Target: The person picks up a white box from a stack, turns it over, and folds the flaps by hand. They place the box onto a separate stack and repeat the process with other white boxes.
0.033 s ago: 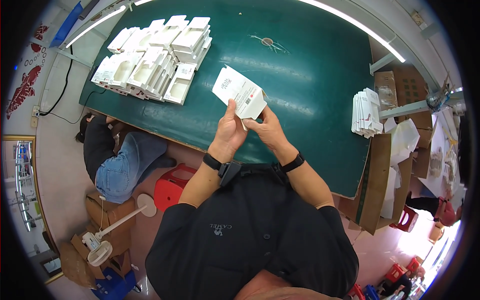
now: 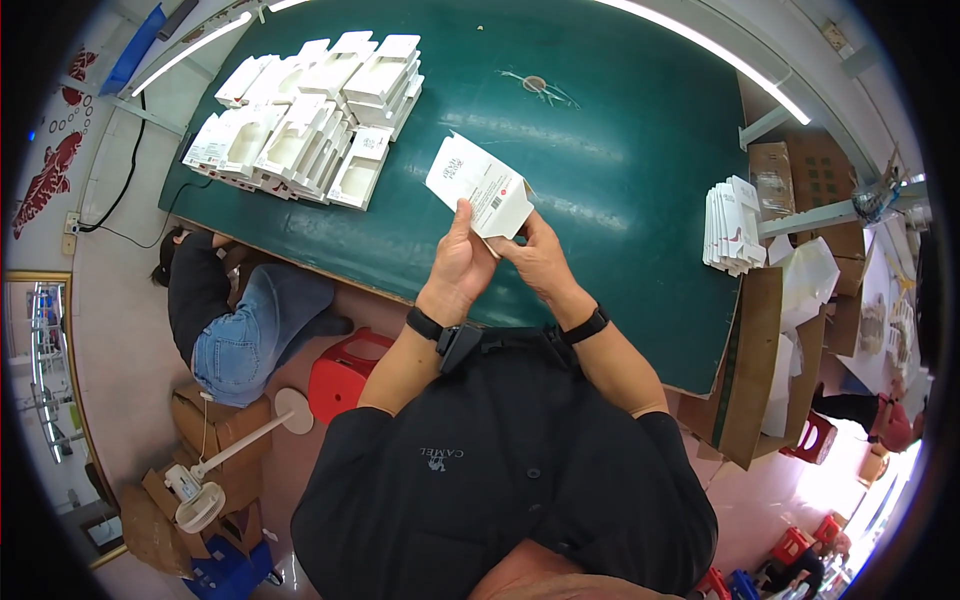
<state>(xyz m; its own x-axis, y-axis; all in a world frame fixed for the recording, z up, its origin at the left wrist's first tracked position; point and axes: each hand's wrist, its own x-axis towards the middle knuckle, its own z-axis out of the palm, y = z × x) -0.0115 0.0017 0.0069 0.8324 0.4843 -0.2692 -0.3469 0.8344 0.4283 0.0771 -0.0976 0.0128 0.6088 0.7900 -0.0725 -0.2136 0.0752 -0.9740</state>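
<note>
Over the near part of the green table I hold a white printed cardboard box point(image 2: 478, 182), tilted, with a flap at its lower end. My left hand point(image 2: 460, 264) is closed on its lower left edge, the thumb lying on the printed face. My right hand point(image 2: 542, 260) grips the lower right corner, thumb at the end flap and fingers partly hidden behind the box. Stacks of white boxes with cut-out windows point(image 2: 290, 135) stand at the table's far left. A smaller row of flat white boxes point(image 2: 732, 225) lies at the right edge.
The green table point(image 2: 600, 170) has a round hole at the back. Large brown cartons point(image 2: 750, 370) stand against its right side. At the left, a person point(image 2: 240, 320) bends beside the table near a red stool point(image 2: 345, 375) and a white fan point(image 2: 200, 500).
</note>
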